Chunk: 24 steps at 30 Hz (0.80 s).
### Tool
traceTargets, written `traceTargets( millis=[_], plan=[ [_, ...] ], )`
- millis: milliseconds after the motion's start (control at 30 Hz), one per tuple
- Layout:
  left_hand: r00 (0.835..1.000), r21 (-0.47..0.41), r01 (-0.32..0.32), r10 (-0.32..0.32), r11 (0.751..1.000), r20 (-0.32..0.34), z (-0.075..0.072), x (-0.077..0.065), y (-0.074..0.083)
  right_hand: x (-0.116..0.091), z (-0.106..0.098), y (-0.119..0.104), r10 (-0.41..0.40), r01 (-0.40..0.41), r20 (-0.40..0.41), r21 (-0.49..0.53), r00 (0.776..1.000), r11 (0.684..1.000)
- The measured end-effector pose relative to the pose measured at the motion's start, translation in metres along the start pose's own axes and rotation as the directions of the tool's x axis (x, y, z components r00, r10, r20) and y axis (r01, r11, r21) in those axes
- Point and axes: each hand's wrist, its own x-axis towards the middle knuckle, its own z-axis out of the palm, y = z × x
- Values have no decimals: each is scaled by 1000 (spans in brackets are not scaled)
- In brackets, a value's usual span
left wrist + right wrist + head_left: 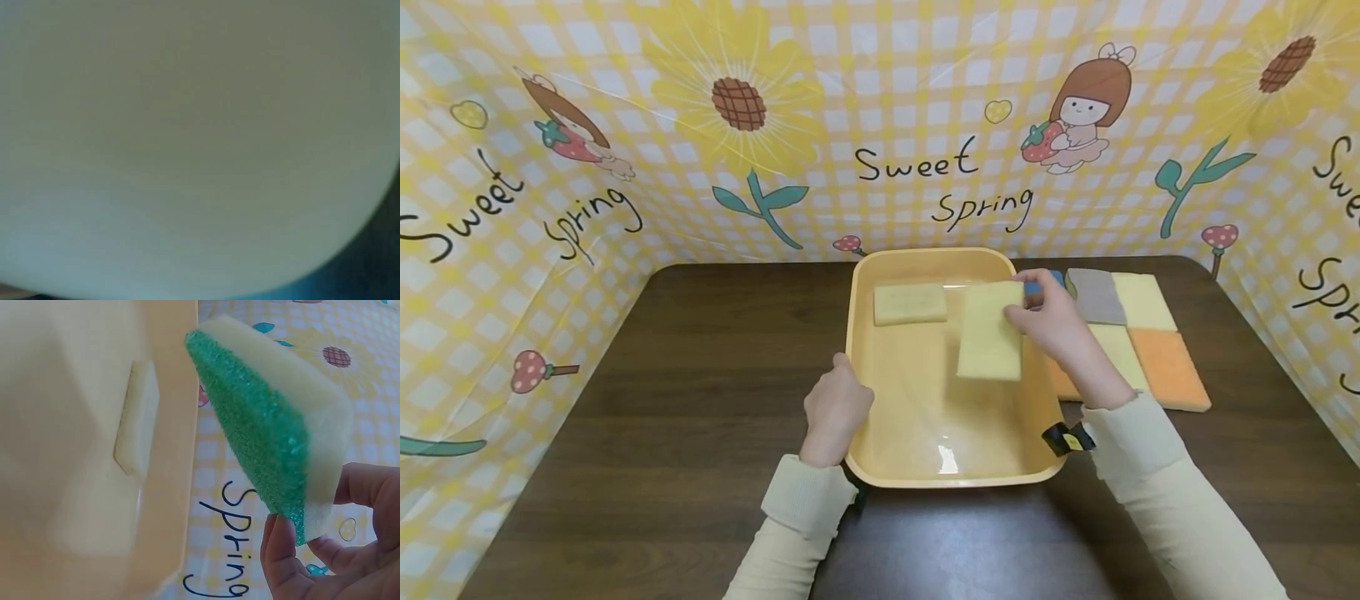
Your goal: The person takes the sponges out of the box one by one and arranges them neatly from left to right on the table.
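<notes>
My right hand [1052, 321] pinches a pale yellow sponge [991, 333] by its upper right edge, over the right part of a yellow plastic tub [917, 433]. The right wrist view shows a rough green scouring layer on the sponge [262, 431] and the fingertips at its lower end. On the tub's floor near the back lies another pale yellow sponge [910, 305]. My left hand [838, 412] grips the tub's left rim, its fingers partly hidden. A pale, blurred surface fills most of the left wrist view.
Right of the tub, several flat sponges lie side by side on the dark wooden table [700, 400], among them a grey one [1097, 297], an orange one [1172, 367] and a partly hidden blue one [1037, 285]. A patterned cloth [917, 100] stands behind and at both sides.
</notes>
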Motion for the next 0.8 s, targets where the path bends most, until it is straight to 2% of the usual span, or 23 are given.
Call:
traceTargets(
  millis=[200, 800],
  plan=[
    [1000, 11, 2, -2, 1000, 6, 0, 0, 0, -4, -11, 6, 1, -1, -13, 21, 1000, 1000],
    [1000, 17, 12, -13, 1000, 9, 0, 1, 0, -21, -47, 39, 11, -13, -85, -16, 996, 1000]
  ],
)
